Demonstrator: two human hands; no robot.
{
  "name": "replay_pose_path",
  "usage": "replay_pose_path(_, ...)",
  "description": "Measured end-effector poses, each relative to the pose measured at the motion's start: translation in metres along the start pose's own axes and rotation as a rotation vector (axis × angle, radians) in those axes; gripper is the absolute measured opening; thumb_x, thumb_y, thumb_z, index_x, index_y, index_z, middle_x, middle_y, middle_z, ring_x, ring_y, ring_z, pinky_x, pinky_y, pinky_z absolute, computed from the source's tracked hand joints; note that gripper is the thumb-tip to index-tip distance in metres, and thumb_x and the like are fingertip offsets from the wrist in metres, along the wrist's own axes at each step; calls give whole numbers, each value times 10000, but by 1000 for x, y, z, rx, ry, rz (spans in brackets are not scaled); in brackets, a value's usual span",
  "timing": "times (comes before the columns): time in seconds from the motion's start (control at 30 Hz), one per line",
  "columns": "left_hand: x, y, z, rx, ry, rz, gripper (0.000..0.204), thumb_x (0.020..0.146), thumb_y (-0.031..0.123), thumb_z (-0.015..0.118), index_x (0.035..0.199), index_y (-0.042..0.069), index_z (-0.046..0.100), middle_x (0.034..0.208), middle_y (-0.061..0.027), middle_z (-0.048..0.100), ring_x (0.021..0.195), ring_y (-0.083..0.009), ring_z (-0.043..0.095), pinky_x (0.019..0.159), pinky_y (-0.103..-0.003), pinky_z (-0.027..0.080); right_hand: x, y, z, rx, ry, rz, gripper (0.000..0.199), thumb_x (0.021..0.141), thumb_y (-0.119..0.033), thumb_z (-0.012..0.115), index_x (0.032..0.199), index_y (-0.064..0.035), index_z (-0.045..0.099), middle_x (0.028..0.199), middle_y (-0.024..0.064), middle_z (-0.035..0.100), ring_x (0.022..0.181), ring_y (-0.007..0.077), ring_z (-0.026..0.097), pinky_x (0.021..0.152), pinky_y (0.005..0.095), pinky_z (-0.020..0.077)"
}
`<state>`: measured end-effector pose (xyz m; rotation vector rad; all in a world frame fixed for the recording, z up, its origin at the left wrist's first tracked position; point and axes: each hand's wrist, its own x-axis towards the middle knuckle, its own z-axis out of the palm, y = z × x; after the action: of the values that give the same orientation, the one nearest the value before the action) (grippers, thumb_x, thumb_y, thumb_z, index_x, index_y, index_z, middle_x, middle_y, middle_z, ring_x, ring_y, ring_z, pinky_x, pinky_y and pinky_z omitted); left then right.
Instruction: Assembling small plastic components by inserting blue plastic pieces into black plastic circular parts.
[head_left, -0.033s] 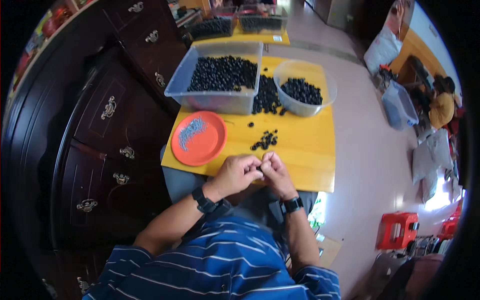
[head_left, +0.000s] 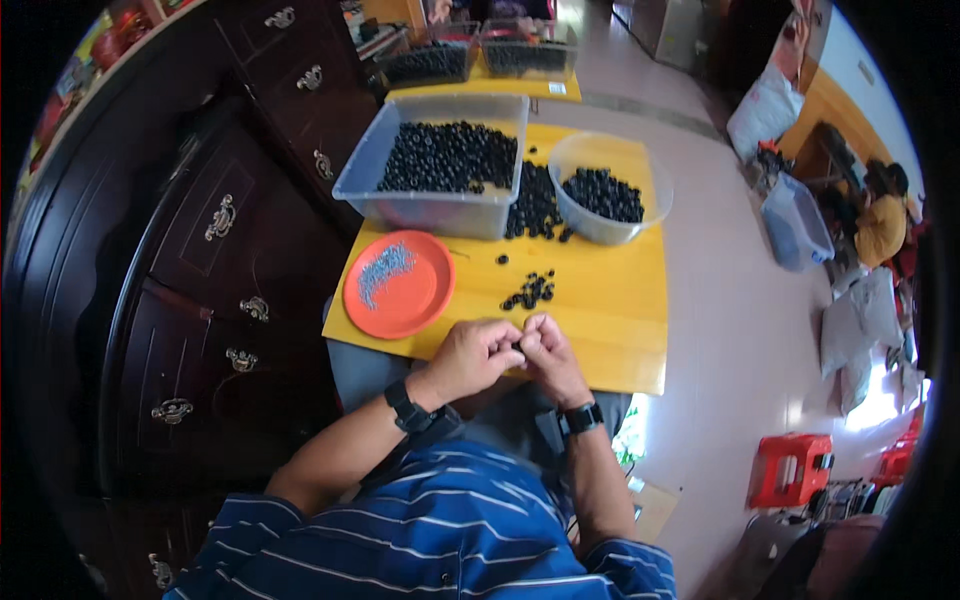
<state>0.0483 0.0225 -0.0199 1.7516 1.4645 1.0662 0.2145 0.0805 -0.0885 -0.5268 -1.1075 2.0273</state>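
Observation:
Over the near edge of the yellow table (head_left: 600,300), my left hand (head_left: 468,358) pinches a small black round part (head_left: 517,346) between thumb and fingertips. My right hand (head_left: 552,362) meets it there, thumb and forefinger closed on the same part. The fingers cover most of it, so any smaller piece between them is hidden. Just beyond my hands lies a small loose group of black parts (head_left: 530,290), with a single one (head_left: 502,259) farther off. To the left sits an orange-red plate (head_left: 425,300) with small silvery metal pieces (head_left: 384,270) on it.
A large clear bin (head_left: 430,212) of black parts stands at the table's far left, a round clear tub (head_left: 612,232) at the far right. Loose black parts (head_left: 534,205) are heaped between them. Dark drawers (head_left: 200,250) line the left; a red stool (head_left: 790,470) is at right.
The whole view has tipped slightly, so the table sits a little lower in it. Both hands keep their pinch on the small black part; nothing on the table has visibly moved.

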Motion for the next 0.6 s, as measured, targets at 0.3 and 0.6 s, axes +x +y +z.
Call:
replay_pose_path(0.3,-3,-5,3,-163,23,-57,187,841,82,751,1008,15,701,711,-36,646,618,-99,585,592,-276,492,-1,2,4,23,50,-24,183,997,-215,656,1072,-131,511,846,-66,527,733,37,516,656,191,435)
replay_pose_path(0.6,7,-2,-9,51,-70,158,150,876,154,704,938,29,650,792,-143,637,722,-331,628,649,-411,488,-4,0,8,38,130,-33,202,999,-223,654,1081,-115,505,831,-51,534,712,51,522,652,191,450)
